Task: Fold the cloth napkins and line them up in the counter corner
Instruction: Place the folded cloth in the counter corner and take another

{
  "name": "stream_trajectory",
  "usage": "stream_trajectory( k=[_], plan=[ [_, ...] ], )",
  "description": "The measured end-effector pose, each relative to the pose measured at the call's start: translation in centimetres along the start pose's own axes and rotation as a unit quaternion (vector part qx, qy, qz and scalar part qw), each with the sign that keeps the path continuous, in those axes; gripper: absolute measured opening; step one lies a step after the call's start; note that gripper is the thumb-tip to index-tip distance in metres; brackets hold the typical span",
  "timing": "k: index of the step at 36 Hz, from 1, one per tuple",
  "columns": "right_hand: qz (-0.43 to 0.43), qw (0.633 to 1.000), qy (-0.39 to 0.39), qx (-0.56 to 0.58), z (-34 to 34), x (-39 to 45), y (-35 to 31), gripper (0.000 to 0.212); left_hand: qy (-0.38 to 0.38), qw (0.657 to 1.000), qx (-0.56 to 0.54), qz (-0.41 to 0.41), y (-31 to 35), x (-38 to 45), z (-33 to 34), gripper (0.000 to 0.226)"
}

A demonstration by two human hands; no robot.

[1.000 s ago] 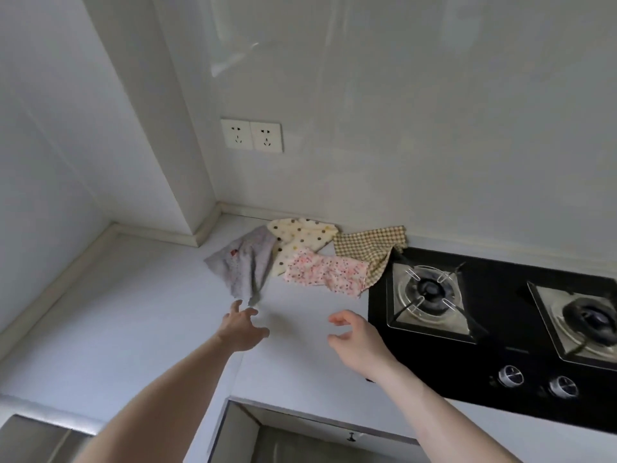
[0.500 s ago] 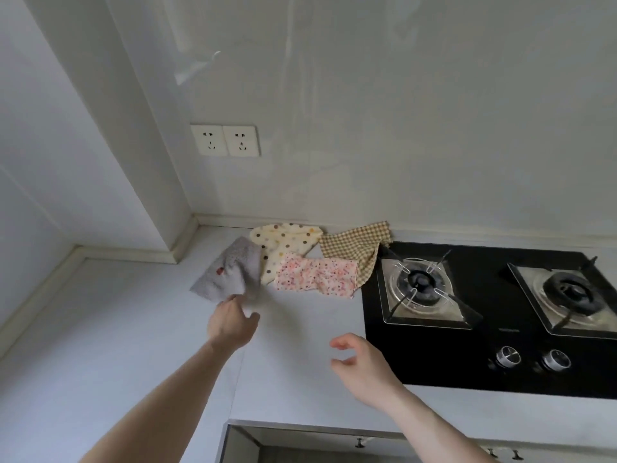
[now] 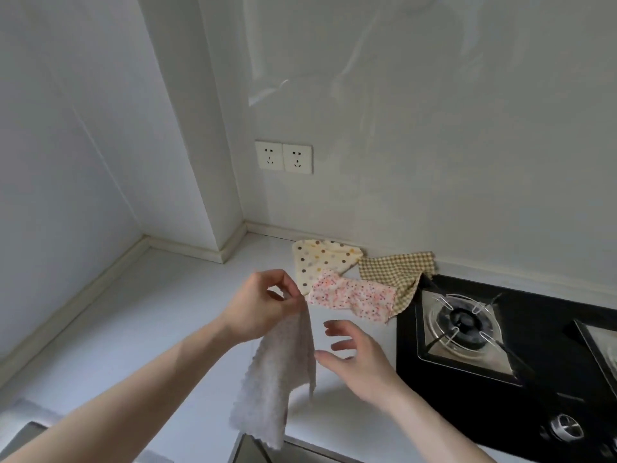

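A pale white counter [image 3: 160, 315] runs along the walls into a corner, edged by a low raised strip where it meets them. Three cloth napkins lie on it near the back wall: a cream one with dots [image 3: 320, 259], a pink flowered one [image 3: 354, 297] overlapping its lower edge, and a brown checked one [image 3: 397, 272] partly under the pink one, with a corner reaching onto the black gas stove [image 3: 547, 372] set into the counter on the right.
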State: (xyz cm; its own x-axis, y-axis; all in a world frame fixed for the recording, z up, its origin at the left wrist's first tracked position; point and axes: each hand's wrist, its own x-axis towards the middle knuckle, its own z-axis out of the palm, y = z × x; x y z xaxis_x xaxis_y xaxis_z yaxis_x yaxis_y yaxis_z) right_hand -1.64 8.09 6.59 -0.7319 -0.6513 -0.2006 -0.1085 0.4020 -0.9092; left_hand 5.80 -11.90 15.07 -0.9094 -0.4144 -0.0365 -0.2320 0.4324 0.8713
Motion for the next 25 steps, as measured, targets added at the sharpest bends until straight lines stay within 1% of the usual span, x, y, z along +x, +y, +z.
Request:
stream_trajectory(
  k=[3, 6, 8, 10, 13, 16, 18, 20, 22, 25],
  plan=[
    [-0.032, 0.998, -0.045, 0.008, 1.1, 0.8, 2.1, 0.052, -0.029, 1.000, -0.007, -0.005, -2.3, -0.4, 1.5, 0.014],
    [-0.040, 0.998, -0.052, -0.015, 2.6, 2.3, 6.4, 0.045, -0.050, 0.999, -0.005, -0.019, -6.7, -0.2, 3.9, 0.014],
    [-0.037, 0.998, -0.032, -0.041, 3.8, 3.2, 10.3, 0.030, -0.048, 0.998, -0.011, -0.050, -10.7, 0.0, 5.6, 0.015],
    [-0.052, 0.997, -0.005, -0.065, 4.9, 3.8, 14.4, 0.011, -0.027, 0.997, -0.004, -0.077, -15.1, 0.3, 7.1, 0.014],
    [-0.117, 0.986, 0.067, -0.097, 6.6, 4.2, 18.8, 0.016, 0.002, 0.997, 0.008, -0.082, -20.7, 0.7, 9.2, 0.011],
    [-0.196, 0.965, 0.110, -0.132, 7.8, 4.6, 20.2, 0.007, 0.051, 0.997, 0.029, -0.053, -24.6, 0.3, 10.8, 0.010],
    [-0.248, 0.946, 0.123, -0.168, 8.1, 4.5, 20.5, 0.015, 0.097, 0.995, 0.009, -0.017, -26.1, -0.2, 11.5, 0.009],
    [-0.273, 0.930, 0.126, -0.212, 8.3, 4.0, 20.7, 0.026, 0.123, 0.992, 0.007, 0.026, -26.9, -0.7, 12.0, 0.011],
    [-0.275, 0.921, 0.110, -0.254, 8.2, 3.6, 20.7, 0.037, 0.124, 0.990, 0.030, 0.059, -27.2, -1.0, 12.3, 0.013],
    [-0.261, 0.912, 0.102, -0.299, 8.2, 3.1, 20.6, 0.054, 0.136, 0.987, 0.034, 0.073, -27.2, -1.5, 12.6, 0.016]
  ],
)
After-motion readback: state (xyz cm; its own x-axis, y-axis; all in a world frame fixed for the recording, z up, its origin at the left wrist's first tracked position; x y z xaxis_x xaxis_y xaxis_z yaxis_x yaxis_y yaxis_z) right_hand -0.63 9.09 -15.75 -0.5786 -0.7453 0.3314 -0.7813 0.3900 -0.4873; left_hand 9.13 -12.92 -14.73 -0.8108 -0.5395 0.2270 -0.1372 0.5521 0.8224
